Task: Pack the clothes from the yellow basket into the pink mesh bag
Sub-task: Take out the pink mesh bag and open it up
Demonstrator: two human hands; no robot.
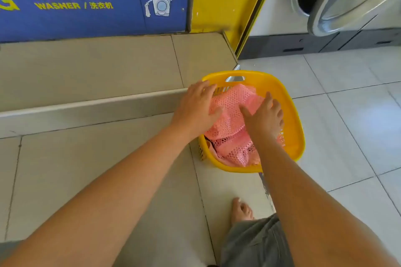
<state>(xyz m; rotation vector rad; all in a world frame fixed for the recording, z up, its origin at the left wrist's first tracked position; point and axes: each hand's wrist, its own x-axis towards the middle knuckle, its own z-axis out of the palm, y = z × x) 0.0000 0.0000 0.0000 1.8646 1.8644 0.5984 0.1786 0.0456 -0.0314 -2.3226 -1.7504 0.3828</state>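
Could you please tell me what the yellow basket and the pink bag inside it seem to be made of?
The basket looks like moulded plastic, smooth and slightly glossy, with a cut-out handle and slotted walls. The bag looks like soft synthetic mesh, with open holes and limp folds; the exact fibre cannot be told.

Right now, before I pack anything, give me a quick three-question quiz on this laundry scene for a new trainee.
1. True or false: the pink mesh bag lies inside the yellow basket.
2. Pick one. The left hand is: A, resting on the basket's rim and the bag; B, lifted clear of both; C, out of view.
3. Fill the gap: the washer door at top right stands ____.

Key: 1 true; 2 A; 3 open.
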